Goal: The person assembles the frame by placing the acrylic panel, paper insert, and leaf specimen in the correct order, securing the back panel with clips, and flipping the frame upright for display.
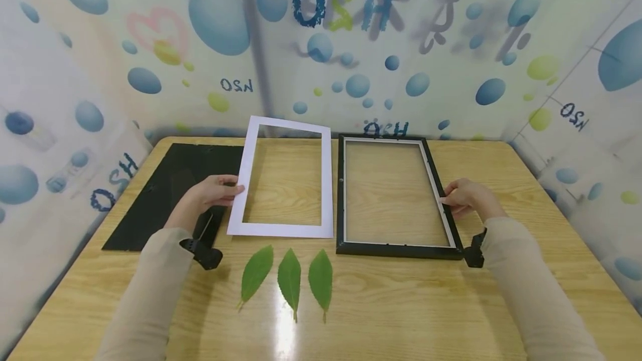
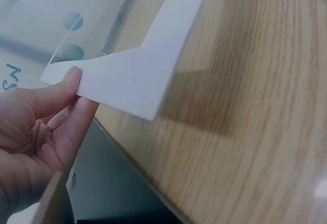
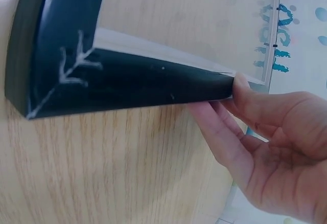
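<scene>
My left hand pinches the left edge of a white picture mat, a flat border with a rectangular opening. In the left wrist view the thumb lies on top of the mat and the fingers are beneath; its near corner casts a shadow on the wood. My right hand holds the right side of a black picture frame, thumb on the inner edge, fingers against the outside. The frame has a pale inner lip, and its corner joint looks scratched in the right wrist view.
A black backing board lies at the left of the wooden table, partly behind the left hand. Three green leaves lie in a row in front of the mat. A bubble-patterned wall covering closes off the back and sides.
</scene>
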`<state>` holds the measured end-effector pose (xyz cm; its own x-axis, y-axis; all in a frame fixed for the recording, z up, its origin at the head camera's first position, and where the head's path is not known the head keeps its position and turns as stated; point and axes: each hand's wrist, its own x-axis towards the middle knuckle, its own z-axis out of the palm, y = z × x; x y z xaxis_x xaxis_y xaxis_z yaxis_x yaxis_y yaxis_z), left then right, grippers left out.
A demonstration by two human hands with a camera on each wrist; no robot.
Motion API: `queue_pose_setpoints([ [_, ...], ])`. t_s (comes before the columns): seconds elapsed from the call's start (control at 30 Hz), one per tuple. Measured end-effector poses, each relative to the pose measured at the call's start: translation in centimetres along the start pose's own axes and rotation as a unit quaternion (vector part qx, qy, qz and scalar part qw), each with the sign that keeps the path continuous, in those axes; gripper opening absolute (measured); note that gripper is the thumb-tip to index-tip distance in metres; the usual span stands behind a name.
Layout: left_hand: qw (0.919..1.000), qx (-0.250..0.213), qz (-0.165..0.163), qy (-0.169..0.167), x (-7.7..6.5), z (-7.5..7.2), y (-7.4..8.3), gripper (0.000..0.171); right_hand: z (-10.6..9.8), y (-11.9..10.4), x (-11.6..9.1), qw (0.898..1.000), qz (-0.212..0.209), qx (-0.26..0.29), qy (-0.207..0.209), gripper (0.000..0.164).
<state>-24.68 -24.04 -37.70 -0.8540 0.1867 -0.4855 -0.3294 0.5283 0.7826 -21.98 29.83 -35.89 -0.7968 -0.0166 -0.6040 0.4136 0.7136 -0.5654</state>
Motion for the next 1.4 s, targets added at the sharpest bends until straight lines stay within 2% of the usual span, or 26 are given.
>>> queue_pose_setpoints([
  [0.17,0.9998,-0.016,0.013,0.001,-0.2,-0.2,0.3,0.065,0.1,0.0,0.1,1.000,0.001,-0.006,0.002,0.037],
  [0.4,0.9976,-0.062,0.032,-0.003,-0.5,-0.4,0.7,0.064,0.0,-0.1,-0.1,1.000,0.003,0.005,0.001,0.035],
  [0.63,0.9964,-0.078,0.034,0.001,-0.4,-0.6,0.9,0.063,0.0,-0.2,-0.4,1.000,0.002,0.011,0.004,0.034],
  [0.83,0.9951,-0.088,0.044,-0.013,-0.7,-0.5,1.3,0.060,0.1,-0.3,-0.4,1.000,0.006,0.007,0.011,0.033],
  [1.13,0.9958,-0.072,0.043,-0.037,-0.3,1.3,2.6,0.063,0.1,-0.2,-0.2,1.000,0.010,0.008,0.014,0.032],
  [1.4,0.9915,-0.093,0.048,-0.077,0.9,3.8,3.8,0.057,0.1,-0.1,-0.3,1.000,0.009,0.013,0.009,0.035],
])
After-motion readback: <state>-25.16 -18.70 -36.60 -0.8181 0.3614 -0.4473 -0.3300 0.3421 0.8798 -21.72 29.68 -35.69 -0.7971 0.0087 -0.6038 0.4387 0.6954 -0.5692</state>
